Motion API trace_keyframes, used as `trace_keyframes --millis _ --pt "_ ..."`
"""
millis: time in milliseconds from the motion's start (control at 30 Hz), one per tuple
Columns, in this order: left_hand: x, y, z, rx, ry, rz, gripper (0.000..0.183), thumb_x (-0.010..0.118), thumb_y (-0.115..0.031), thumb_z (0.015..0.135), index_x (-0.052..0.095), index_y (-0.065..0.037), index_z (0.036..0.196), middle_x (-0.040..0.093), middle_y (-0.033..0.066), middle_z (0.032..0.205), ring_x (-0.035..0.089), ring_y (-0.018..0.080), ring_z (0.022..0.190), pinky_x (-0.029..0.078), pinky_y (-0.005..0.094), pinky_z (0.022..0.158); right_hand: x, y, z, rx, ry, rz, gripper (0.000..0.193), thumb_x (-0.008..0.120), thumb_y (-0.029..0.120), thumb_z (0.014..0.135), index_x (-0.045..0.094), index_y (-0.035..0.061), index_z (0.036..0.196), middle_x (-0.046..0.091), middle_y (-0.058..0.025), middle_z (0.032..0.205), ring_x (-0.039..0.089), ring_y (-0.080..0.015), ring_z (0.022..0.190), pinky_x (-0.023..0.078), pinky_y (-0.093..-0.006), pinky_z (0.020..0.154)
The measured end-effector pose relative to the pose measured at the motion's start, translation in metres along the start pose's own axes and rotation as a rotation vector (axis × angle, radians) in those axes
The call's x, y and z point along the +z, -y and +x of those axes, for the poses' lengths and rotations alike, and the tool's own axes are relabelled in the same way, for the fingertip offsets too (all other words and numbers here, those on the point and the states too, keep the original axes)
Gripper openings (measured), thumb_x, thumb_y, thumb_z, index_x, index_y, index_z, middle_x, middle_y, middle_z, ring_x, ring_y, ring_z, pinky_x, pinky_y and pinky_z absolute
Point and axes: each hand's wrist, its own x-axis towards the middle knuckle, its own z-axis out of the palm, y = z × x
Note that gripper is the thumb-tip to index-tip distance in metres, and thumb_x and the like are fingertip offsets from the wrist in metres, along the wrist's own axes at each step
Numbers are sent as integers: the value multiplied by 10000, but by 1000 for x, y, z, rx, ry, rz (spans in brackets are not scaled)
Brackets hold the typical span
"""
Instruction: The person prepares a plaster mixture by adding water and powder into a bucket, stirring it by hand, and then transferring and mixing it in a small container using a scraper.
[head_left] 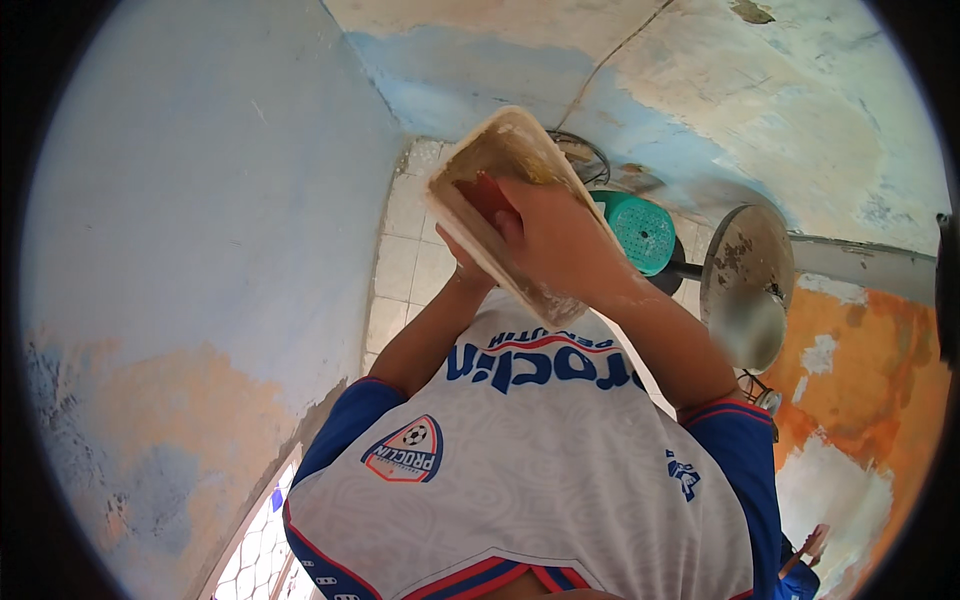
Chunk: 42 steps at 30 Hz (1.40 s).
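Seeing the right hand (548, 238) closed on a reddish flat tool (487, 197), down inside a long trough (512, 133), maybe plastic. Apparently propping that from below with the left hand (467, 263), probably to keep it steady; can't tell the finger position there, mostly hidden. Noting rounded corners, crusty off-white walls and yellowish residue (538, 170) just beyond the right hand. Also spotting a perforated green plastic thing (643, 235) off to its right.
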Motion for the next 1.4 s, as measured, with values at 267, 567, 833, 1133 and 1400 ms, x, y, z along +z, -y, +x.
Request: trace_keyframes --millis 267,567,833,1133,1400 --pt "50 -20 -2 -22 -70 26 812 280 -690 953 286 -162 1569 380 62 1568 364 236 1448 293 422 1200 6 3 0 -15 -199 -160 290 559 70 903 607 5 1181 690 -260 866 674 -445 843 530 -510 782" --pt "59 -24 -7 -89 -186 54 828 306 -692 924 375 -137 1534 433 61 1537 412 242 1420 337 409 1174 1 7 -7 -21 -219 -224 355 576 61 877 600 25 1229 690 -253 853 679 -434 802 539 -494 731" --pt "53 -19 -12 -133 -239 -10 819 316 -733 910 423 -174 1499 499 47 1469 459 239 1368 371 413 1143 9 -12 -8 -74 -170 -100 314 576 74 906 626 42 1214 689 -249 866 679 -426 802 528 -491 745" --pt "49 -13 -5 -107 -205 7 808 281 -702 929 414 -146 1501 494 59 1474 472 238 1358 360 406 1153 2 -9 -13 -111 -225 -38 285 557 73 914 616 8 1185 693 -250 872 671 -445 816 525 -508 755" --pt "52 -14 -9 -121 -118 -4 875 259 -757 921 307 -167 1565 382 63 1571 377 256 1440 307 428 1195 6 -8 -12 -2 -244 -180 317 571 51 882 598 -7 1193 681 -268 846 669 -449 832 523 -510 743"
